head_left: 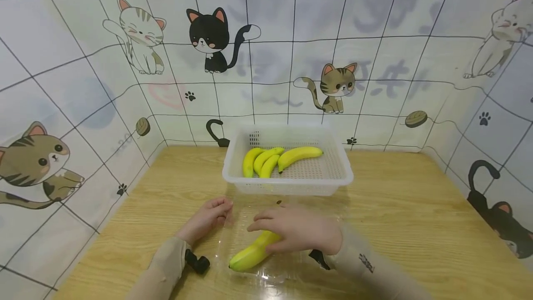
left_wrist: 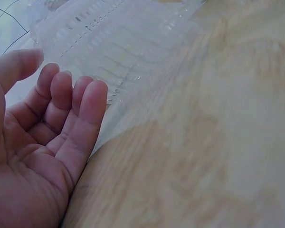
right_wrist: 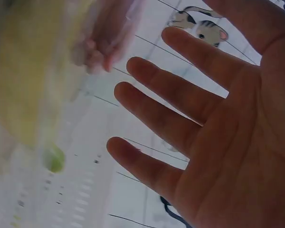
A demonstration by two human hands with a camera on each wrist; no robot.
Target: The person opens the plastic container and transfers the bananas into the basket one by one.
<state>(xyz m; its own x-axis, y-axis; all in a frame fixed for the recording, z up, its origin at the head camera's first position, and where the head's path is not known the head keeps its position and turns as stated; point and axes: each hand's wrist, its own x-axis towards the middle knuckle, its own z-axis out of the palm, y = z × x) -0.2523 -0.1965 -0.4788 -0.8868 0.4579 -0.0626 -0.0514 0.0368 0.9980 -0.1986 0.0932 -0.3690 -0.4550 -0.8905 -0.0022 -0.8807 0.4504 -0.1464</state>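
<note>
A yellow banana [head_left: 251, 253] with a greenish end lies slanted in a clear plastic box [head_left: 225, 240] at the front of the table. My right hand [head_left: 301, 230] is over it, hiding its far end in the head view. Spread fingers [right_wrist: 156, 99] and a bare palm show in the right wrist view, apart from the blurred banana [right_wrist: 21, 71]. By the box's far left corner is my left hand [head_left: 210, 216]. Its fingers [left_wrist: 92, 102] are loosely bent beside the clear plastic [left_wrist: 109, 61], with nothing in the palm.
Behind the box stands a white perforated basket [head_left: 287, 182] with several bananas [head_left: 300, 154] inside. The wood-grain table [head_left: 395, 198] extends to both sides. Walls printed with cats [head_left: 212, 36] close off the back and sides.
</note>
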